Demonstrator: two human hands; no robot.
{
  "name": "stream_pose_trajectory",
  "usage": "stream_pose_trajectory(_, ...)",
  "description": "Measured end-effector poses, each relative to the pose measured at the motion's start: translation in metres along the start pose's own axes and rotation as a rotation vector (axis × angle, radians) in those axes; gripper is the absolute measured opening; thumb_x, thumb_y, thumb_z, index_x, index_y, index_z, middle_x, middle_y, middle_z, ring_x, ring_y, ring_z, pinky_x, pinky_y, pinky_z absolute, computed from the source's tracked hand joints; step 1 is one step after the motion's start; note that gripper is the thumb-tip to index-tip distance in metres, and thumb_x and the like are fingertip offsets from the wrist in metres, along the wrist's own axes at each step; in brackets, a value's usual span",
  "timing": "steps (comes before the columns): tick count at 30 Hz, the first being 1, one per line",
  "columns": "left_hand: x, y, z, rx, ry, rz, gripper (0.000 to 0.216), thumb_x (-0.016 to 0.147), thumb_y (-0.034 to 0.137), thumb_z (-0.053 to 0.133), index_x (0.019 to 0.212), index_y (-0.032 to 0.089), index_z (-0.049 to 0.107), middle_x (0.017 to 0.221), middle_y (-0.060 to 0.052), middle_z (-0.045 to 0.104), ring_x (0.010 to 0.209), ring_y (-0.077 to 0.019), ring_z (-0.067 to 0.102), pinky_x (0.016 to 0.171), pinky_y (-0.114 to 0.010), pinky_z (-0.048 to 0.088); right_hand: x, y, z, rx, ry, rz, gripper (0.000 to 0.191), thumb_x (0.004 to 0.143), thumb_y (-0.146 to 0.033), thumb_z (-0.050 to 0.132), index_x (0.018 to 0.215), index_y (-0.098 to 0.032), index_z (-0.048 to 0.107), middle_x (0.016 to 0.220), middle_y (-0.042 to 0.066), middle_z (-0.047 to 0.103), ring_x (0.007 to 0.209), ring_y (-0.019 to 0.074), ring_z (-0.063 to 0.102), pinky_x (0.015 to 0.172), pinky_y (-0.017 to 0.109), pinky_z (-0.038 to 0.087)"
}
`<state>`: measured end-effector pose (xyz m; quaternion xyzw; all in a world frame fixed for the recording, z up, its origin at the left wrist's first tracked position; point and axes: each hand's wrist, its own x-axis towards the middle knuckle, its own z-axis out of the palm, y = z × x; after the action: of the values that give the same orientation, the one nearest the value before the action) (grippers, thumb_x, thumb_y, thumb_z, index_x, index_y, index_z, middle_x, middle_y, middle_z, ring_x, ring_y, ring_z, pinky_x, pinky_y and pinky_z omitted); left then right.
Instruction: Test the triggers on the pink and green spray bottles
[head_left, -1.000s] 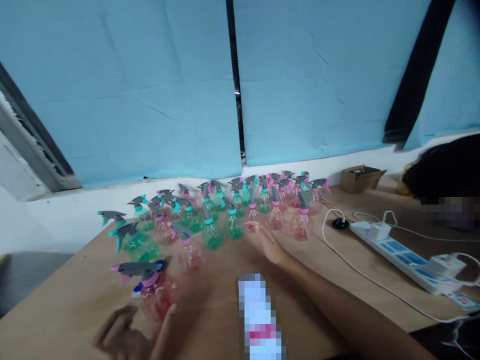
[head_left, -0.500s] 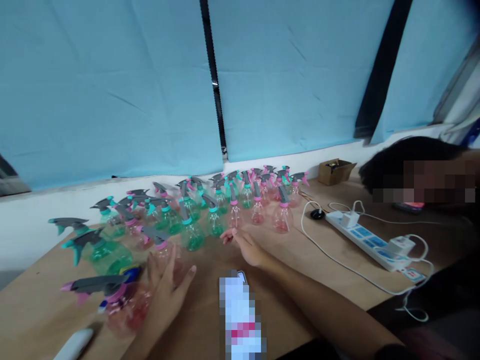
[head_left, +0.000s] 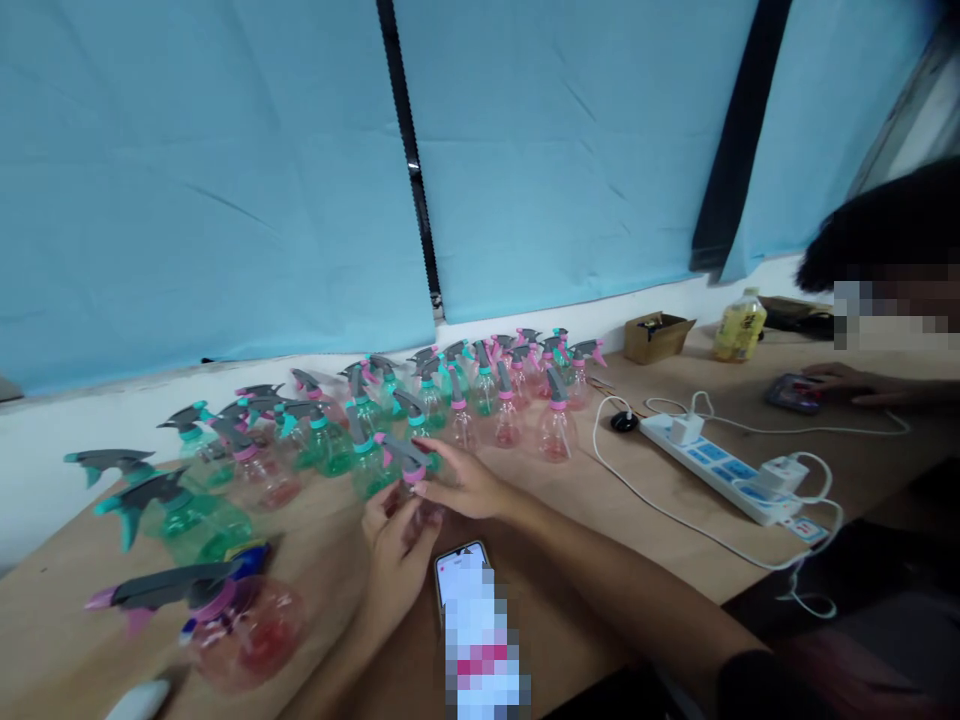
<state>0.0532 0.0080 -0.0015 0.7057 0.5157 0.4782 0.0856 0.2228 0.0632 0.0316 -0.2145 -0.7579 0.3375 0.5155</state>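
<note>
A spray bottle with a grey trigger head and pink collar is between my hands, above the table near the phone. My left hand is closed round its clear body from the left and mostly hides it. My right hand holds it at the collar and head from the right, with the fingers partly behind it. Close by stand a green spray bottle and a pink-collared one. A larger pink spray bottle is at the lower left.
Many green and pink spray bottles crowd the table's back and left. A lit phone lies before me. To the right are a power strip with white cables, a small cardboard box, a drink bottle and another person's hand at a phone.
My left hand has moved right, bringing the pink-collared spray bottle from the left group. My right hand has met it and taken hold too. The other person's head has shifted right.
</note>
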Motion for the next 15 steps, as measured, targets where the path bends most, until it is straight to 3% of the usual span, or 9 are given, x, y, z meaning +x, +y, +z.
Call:
stream_pose_trajectory(2,0.012,0.001,0.015,-0.093,-0.014,0.018,0.023,0.083,0.040,0.064,0.094,0.026,0.079,0.122,-0.009,0.053,0.118,-0.0313,0.052,0.106,-0.052,0.041,0.012,0.002,-0.006,0.069,-0.040,-0.006,0.062,0.086,-0.037,0.068,0.142,-0.026,0.045,0.124,0.007,0.062,0.106,0.0189,0.061,0.094,0.033,0.047)
stream_pose_trajectory(5,0.029,0.002,0.027,-0.252,-0.084,0.001,0.019,0.083,0.037,0.064,0.084,0.027,0.081,0.113,-0.007,0.053,0.111,-0.0258,0.055,0.102,-0.042,0.044,0.025,0.013,-0.015,0.114,0.018,0.065,0.045,0.084,-0.031,0.067,0.127,-0.021,0.059,0.096,0.002,0.067,0.078,0.0136,0.061,0.074,0.027,0.050)
stream_pose_trajectory(8,0.037,-0.008,0.029,-0.411,-0.184,-0.052,0.017,0.081,0.034,0.065,0.081,0.025,0.081,0.103,-0.006,0.059,0.104,-0.0232,0.058,0.093,-0.034,0.046,0.030,0.024,-0.024,0.180,0.104,0.102,0.027,0.078,-0.023,0.066,0.105,-0.020,0.067,0.092,0.002,0.068,0.078,0.0143,0.061,0.075,0.027,0.050)
stream_pose_trajectory(12,0.035,-0.035,0.029,-0.608,-0.189,-0.373,0.020,0.075,0.037,0.068,0.081,0.020,0.076,0.069,0.000,0.060,0.060,-0.0146,0.053,0.059,-0.026,0.042,0.028,0.028,-0.027,0.355,-0.020,0.182,0.018,0.076,-0.019,0.058,0.092,-0.020,0.068,0.097,0.003,0.070,0.079,0.0146,0.065,0.076,0.028,0.050)
stream_pose_trajectory(15,0.032,-0.045,0.029,-0.754,-0.197,-0.484,0.024,0.072,0.039,0.071,0.085,0.019,0.073,0.066,0.002,0.059,0.055,-0.0121,0.051,0.053,-0.022,0.037,0.027,0.029,-0.024,0.364,-0.077,0.238,0.020,0.071,-0.015,0.053,0.084,-0.019,0.069,0.088,0.001,0.069,0.070,0.0136,0.065,0.069,0.026,0.049)
